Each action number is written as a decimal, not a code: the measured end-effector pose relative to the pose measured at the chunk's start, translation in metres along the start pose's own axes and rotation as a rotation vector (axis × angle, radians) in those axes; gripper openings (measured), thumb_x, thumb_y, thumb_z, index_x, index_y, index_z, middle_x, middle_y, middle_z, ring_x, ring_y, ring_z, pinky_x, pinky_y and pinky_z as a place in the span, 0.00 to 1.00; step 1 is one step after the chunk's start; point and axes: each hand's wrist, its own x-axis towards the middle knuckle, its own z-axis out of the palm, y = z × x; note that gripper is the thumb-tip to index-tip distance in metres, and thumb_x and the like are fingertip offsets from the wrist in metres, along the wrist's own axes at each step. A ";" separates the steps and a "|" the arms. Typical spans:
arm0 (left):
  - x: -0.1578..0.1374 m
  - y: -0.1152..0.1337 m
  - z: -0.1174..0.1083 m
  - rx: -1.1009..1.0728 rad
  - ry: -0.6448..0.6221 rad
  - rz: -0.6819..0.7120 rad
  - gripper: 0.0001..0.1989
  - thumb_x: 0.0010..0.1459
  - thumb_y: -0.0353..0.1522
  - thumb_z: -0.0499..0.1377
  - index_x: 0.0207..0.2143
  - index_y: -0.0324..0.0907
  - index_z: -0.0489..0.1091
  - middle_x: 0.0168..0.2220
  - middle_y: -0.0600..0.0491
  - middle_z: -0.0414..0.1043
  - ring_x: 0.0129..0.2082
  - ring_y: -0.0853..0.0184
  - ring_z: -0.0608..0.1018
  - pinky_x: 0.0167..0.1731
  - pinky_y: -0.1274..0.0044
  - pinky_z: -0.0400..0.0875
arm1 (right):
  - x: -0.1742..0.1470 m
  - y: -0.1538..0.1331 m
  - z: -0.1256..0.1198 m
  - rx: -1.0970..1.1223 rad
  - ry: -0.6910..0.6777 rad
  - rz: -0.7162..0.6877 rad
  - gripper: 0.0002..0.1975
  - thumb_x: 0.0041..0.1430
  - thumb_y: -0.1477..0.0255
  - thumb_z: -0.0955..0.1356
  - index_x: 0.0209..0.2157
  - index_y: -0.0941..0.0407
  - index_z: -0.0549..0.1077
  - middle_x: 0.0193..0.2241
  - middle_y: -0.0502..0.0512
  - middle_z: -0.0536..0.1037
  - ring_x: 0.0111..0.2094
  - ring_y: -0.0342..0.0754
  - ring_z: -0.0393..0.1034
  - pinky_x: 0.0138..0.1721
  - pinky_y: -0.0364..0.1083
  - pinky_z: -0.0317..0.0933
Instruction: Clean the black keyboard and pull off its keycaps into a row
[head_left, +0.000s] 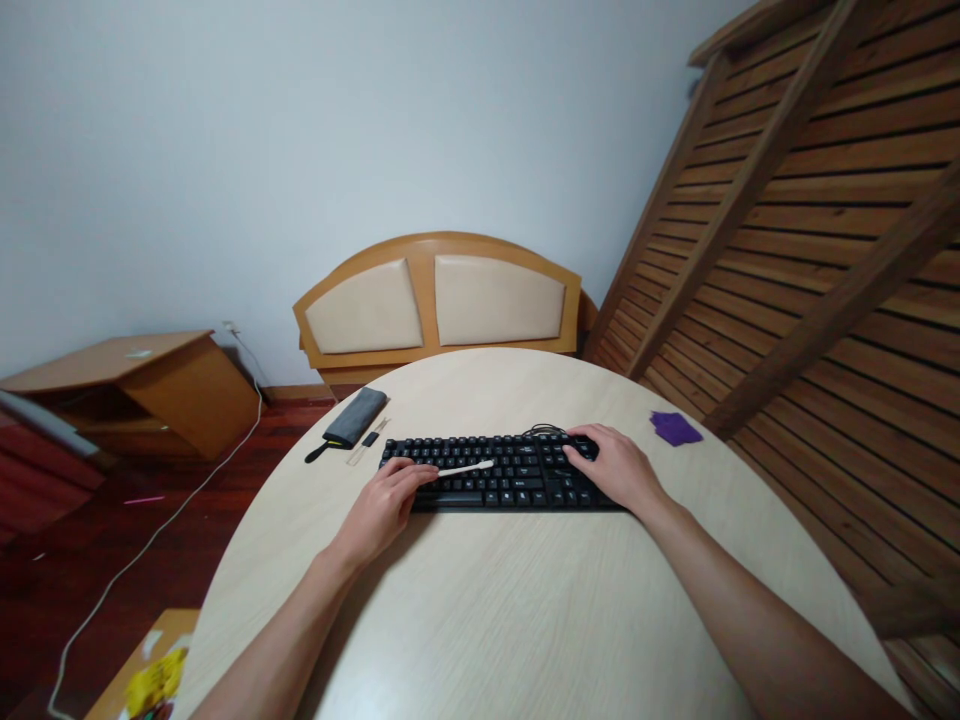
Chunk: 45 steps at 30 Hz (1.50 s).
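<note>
The keyboard (517, 482) lies across the centre of the frame on the pale round bench (525, 610), its right end covered by the right hand (613, 466) and part of its left half by the left hand (384, 505). The left hand pinches a slim white brush (463, 469) over the keys; the handle's rear end disappears beneath the fingers, and the bristles are too small to make out, as is whether they touch the keys. The right hand lies with thumb and fingers apart on the keyboard; whether it grips the edge or merely rests there I cannot tell. Behind the keyboard a looped black cable (544, 430) is partly hidden. Both forearms run out at the bottom edge.

Left of centre, near the bench rim, sits a grey pouch (357, 416), its contents concealed; between it and the keyboard are a small dark piece (370, 439) and thin pale sticks (355, 455), too fine to identify. Right of centre lies a purple cloth (676, 428). At lower left a yellow item (155, 684) is cut by the frame, blurred; the slatted wooden panel (832, 290) runs off the right.
</note>
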 end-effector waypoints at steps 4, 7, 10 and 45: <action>-0.006 -0.014 -0.010 -0.012 0.007 -0.003 0.20 0.61 0.19 0.48 0.49 0.43 0.72 0.48 0.47 0.76 0.47 0.62 0.74 0.47 0.67 0.73 | 0.000 0.004 -0.002 -0.060 0.026 0.047 0.11 0.57 0.63 0.68 0.40 0.51 0.78 0.41 0.51 0.81 0.43 0.54 0.75 0.46 0.52 0.65; -0.011 -0.026 -0.018 -0.028 0.015 -0.036 0.22 0.58 0.18 0.48 0.48 0.43 0.73 0.47 0.47 0.75 0.47 0.62 0.75 0.47 0.68 0.71 | 0.000 0.006 -0.002 -0.082 0.043 0.081 0.12 0.57 0.63 0.68 0.40 0.51 0.78 0.41 0.52 0.82 0.43 0.54 0.75 0.45 0.52 0.66; -0.017 -0.039 -0.022 -0.039 0.031 -0.119 0.20 0.59 0.20 0.48 0.45 0.43 0.74 0.45 0.47 0.76 0.46 0.61 0.76 0.47 0.68 0.71 | -0.001 0.008 -0.002 -0.104 0.053 0.090 0.12 0.57 0.63 0.67 0.40 0.51 0.79 0.42 0.52 0.81 0.43 0.55 0.75 0.45 0.51 0.66; -0.042 -0.084 -0.042 0.102 0.217 -0.663 0.07 0.49 0.30 0.51 0.23 0.42 0.68 0.32 0.49 0.77 0.35 0.61 0.77 0.34 0.74 0.70 | -0.001 0.015 0.006 -0.128 0.088 0.161 0.15 0.57 0.61 0.67 0.42 0.51 0.79 0.46 0.55 0.79 0.45 0.57 0.73 0.47 0.54 0.66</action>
